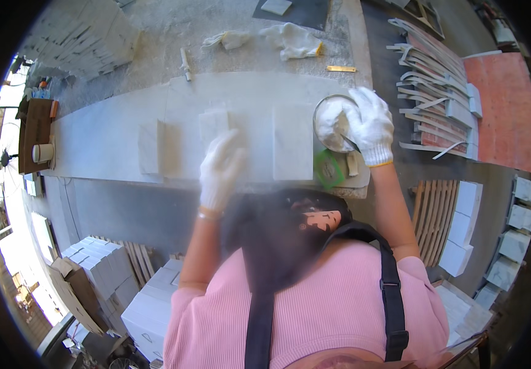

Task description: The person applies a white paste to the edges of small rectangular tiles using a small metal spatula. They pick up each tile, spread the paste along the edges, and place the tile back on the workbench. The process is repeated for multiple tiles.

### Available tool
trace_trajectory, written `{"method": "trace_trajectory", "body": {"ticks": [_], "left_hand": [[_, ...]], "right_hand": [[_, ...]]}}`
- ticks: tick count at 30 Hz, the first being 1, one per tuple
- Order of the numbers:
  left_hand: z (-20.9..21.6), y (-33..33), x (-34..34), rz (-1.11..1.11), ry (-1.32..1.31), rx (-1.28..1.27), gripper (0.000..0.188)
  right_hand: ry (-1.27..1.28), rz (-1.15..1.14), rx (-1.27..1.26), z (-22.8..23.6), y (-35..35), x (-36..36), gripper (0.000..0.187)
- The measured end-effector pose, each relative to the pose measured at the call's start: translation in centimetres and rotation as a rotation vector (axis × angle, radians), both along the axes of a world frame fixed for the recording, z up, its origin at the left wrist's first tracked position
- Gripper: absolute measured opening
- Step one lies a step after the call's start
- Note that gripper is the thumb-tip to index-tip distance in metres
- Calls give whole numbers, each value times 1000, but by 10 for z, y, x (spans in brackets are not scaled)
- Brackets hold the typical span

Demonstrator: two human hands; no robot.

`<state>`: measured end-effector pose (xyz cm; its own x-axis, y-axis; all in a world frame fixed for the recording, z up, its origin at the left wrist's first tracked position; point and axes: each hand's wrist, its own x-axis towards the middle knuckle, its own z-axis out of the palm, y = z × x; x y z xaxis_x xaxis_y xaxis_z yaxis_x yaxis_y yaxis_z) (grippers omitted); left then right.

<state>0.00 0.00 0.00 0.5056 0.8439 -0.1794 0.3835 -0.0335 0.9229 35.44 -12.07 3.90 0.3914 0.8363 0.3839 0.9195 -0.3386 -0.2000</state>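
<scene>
White knitted gloves cover both my hands. My right hand [371, 126] is at the right rim of a round metal bowl [316, 126] filled with white paste [333, 117]. Its fingers are curled over the bowl's edge, and a thin dark sliver of a tool shows below them; the grip itself is hidden. My left hand [221, 169] is held over the bench's near edge, fingers loosely extended, just below a small white marble-look tile piece [215, 121]. Other pale tiles lie to either side: a narrow one [150, 147] at left, a larger one [293, 141] near the bowl.
A green pad-like item [328, 169] sits below the bowl. Farther back on the bench [173, 24] are loose gloves [293, 42], a yellow strip [341, 69] and a white stick-like tool [185, 64]. A cardboard box [35, 135] stands left; pale strips [431, 92] are piled right.
</scene>
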Motion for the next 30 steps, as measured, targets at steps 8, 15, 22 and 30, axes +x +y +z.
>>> {"method": "trace_trajectory", "body": {"ticks": [8, 15, 22, 30], "left_hand": [[21, -29, 42, -288, 161, 288, 123], [19, -26, 48, -207, 173, 64, 115], [22, -25, 29, 11, 25, -81, 62], [38, -41, 30, -177, 95, -48, 41]], "right_hand": [[192, -219, -472, -8, -77, -5, 37], [295, -270, -476, -26, -81, -9, 38], [264, -124, 7, 4, -84, -28, 20], [1451, -114, -266, 16, -62, -85, 48]]}}
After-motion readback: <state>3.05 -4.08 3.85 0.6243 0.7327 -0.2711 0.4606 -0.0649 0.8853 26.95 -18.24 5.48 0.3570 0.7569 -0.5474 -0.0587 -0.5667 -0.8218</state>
